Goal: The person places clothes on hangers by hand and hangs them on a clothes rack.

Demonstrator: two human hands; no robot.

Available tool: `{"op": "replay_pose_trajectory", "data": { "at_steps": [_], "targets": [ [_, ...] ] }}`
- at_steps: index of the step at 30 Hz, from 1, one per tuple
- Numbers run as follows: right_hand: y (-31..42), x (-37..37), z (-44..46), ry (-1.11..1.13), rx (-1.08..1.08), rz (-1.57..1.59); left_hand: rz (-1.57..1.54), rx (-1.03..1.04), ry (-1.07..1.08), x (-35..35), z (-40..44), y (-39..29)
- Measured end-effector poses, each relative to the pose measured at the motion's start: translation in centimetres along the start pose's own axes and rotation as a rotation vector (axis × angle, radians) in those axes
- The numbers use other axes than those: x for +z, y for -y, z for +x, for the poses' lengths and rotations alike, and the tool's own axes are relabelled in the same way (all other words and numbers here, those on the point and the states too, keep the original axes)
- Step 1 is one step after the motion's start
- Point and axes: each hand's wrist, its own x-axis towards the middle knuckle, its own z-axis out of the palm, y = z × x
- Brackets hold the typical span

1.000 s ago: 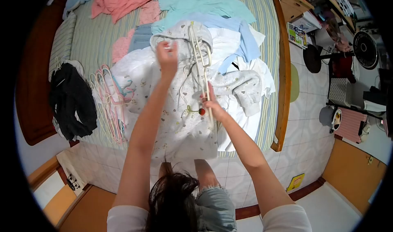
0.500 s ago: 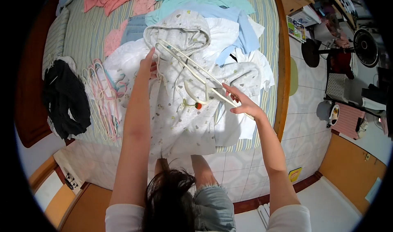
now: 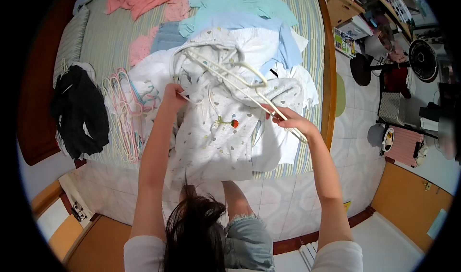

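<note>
Head cam's what I'm watching on my end, and I've got both of the person's hands in view over the bed (image 3: 108,43). Right hand (image 3: 292,120) has its fingers closed around the near right end of a white hanger (image 3: 249,84), with a bit of the tip poking out past the grip. From there the hanger slants off to the far left, and its other end is at the hood opening of a pale printed hoodie (image 3: 206,144). Can't tell from here if that tip is under the cloth or just over it.

Left hand (image 3: 173,96) is at the left side of the hoodie's neck, near a drawstring. Its fingers are curled, but they're partly hidden, so I can't say if they're actually pinching anything.

Hoodie's spread front-up, hood on the far side, hem at the near edge of the bed, with a little red charm (image 3: 234,123) on its front. White clothes lie under and around it, a light blue shirt (image 3: 286,46) is just beyond, then a mint top (image 3: 259,7) farther off. Over on the left I see a bunch of hangers (image 3: 126,123) beside a dark garment (image 3: 77,113).
</note>
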Motion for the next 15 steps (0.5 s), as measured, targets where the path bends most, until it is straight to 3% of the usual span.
{"op": "replay_pose_trajectory", "data": {
  "at_steps": [3,4,6,10,15],
  "targets": [
    [2.5,0.4,-2.6,0.070,0.021,-0.016,-0.048,0.055,0.195,5.0,-9.7,-3.5],
    [3.6,0.7,-3.7,0.095,0.009,-0.002,0.061,0.050,0.307,6.8,-12.3,-4.8],
    [6.4,2.2,-5.9,0.123,-0.020,0.040,0.214,0.095,0.350,6.4,-12.5,-7.1],
    [12.7,6.1,-10.3,0.200,-0.261,0.175,0.361,0.325,0.416,11.5,-21.5,-9.3],
    [19.0,9.9,-15.9,0.336,-0.308,0.042,0.432,0.523,0.491,16.8,-31.8,-12.9]
  ]
}}
